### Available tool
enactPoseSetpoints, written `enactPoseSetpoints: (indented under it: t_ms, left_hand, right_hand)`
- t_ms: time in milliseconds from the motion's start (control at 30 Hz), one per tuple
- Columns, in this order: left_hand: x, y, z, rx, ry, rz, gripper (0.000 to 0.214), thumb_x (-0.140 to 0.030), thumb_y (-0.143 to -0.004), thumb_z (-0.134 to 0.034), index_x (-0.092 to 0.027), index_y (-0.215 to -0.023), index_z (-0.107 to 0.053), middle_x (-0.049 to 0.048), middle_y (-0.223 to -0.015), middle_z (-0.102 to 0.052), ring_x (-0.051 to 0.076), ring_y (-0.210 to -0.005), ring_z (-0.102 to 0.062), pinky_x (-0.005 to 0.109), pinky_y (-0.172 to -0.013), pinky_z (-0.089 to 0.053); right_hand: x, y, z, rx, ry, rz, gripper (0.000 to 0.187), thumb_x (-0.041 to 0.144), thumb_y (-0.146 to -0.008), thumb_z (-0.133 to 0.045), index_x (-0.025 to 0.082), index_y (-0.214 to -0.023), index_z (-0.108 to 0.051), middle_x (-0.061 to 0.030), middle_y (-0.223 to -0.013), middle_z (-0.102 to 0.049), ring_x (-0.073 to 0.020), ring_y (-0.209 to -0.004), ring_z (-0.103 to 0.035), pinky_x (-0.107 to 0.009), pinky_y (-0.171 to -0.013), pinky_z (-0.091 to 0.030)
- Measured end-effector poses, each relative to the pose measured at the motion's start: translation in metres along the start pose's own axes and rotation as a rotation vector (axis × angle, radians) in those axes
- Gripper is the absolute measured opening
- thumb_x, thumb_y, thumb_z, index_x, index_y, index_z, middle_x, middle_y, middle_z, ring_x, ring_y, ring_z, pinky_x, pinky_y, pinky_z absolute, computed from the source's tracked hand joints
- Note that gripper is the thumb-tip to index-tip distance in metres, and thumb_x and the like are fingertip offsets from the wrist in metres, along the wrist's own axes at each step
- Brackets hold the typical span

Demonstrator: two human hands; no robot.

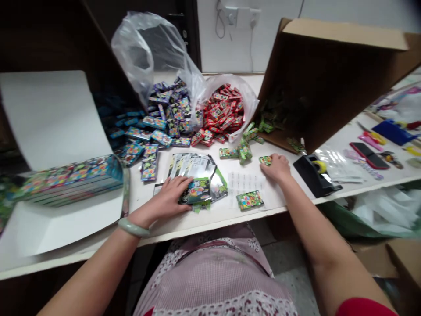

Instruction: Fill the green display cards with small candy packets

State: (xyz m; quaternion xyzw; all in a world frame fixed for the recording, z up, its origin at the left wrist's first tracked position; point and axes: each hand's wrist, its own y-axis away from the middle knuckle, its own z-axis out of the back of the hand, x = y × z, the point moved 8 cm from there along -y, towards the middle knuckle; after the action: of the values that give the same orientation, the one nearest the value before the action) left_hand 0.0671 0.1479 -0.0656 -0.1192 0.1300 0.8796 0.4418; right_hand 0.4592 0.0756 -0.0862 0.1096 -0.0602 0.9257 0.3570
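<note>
My left hand has its fingers and thumb on the left edge of a flat black-and-green printed packet. This packet rests on a fanned stack of similar flat packets. Farther right, my right hand is closed on a small green printed box at the tabletop. Between my hands lie a sheet of white labels and another green box. Several more green boxes sit in a loose group just behind.
Small red boxes spill from a clear bag; purple boxes and blue boxes are heaped leftward. A cardboard box lies tipped at right, near a black tape dispenser. An open white carton holds stacked packs at left.
</note>
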Motion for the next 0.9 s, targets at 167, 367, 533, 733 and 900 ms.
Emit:
enactPoseSetpoints:
  t_ms: [167,367,533,733,900]
  left_hand:
    - [-0.002,0.025,0.031,-0.223,0.089,0.005,0.097,-0.045,-0.070,-0.075,-0.018,-0.146,-0.022,0.0180,-0.138,-0.040,0.034,-0.131,-0.038,0.053,-0.109,-0.033]
    - [-0.018,0.040,0.044,-0.296,0.087,-0.081,0.103,-0.040,-0.069,-0.077,-0.021,-0.148,-0.015,0.0163,-0.137,-0.038,0.035,-0.129,-0.038,0.052,-0.109,-0.035]
    - [-0.017,0.052,0.047,-0.327,0.078,-0.092,0.103,-0.042,-0.070,-0.075,-0.019,-0.150,-0.012,0.0173,-0.137,-0.038,0.036,-0.129,-0.037,0.053,-0.109,-0.034]
    - [-0.020,0.064,0.042,-0.276,0.064,-0.158,0.101,-0.045,-0.071,-0.072,-0.018,-0.150,-0.015,0.0176,-0.141,-0.037,0.037,-0.130,-0.036,0.054,-0.109,-0.033]
    - [-0.029,0.059,0.040,-0.267,0.168,-0.181,0.101,-0.043,-0.071,-0.074,-0.017,-0.149,-0.016,0.0172,-0.145,-0.035,0.036,-0.133,-0.035,0.053,-0.111,-0.032]
  right_hand:
    - [0.008,0.014,0.038,-0.046,-0.160,0.156,0.055,0.039,-0.073,-0.066,0.016,-0.122,-0.058,-0.0182,-0.118,-0.055,-0.0360,-0.115,-0.052,-0.050,-0.095,-0.042]
    - [0.151,0.129,0.103,0.145,-0.471,1.079,0.060,0.029,-0.078,-0.066,0.032,-0.134,-0.047,-0.0078,-0.144,-0.039,-0.0279,-0.134,-0.038,-0.048,-0.108,-0.037]
    - [0.197,0.172,0.092,0.301,-0.276,1.308,0.064,0.021,-0.075,-0.065,0.031,-0.136,-0.047,-0.0097,-0.146,-0.036,-0.0308,-0.135,-0.034,-0.054,-0.106,-0.037]
    - [0.200,0.173,0.083,0.476,-0.257,1.406,0.066,0.021,-0.075,-0.066,0.036,-0.136,-0.048,-0.0051,-0.144,-0.041,-0.0287,-0.129,-0.041,-0.053,-0.104,-0.040]
    - [0.208,0.168,0.083,0.462,-0.237,1.428,0.061,0.024,-0.074,-0.069,0.031,-0.133,-0.053,-0.0071,-0.142,-0.044,-0.0285,-0.127,-0.043,-0.051,-0.104,-0.041]
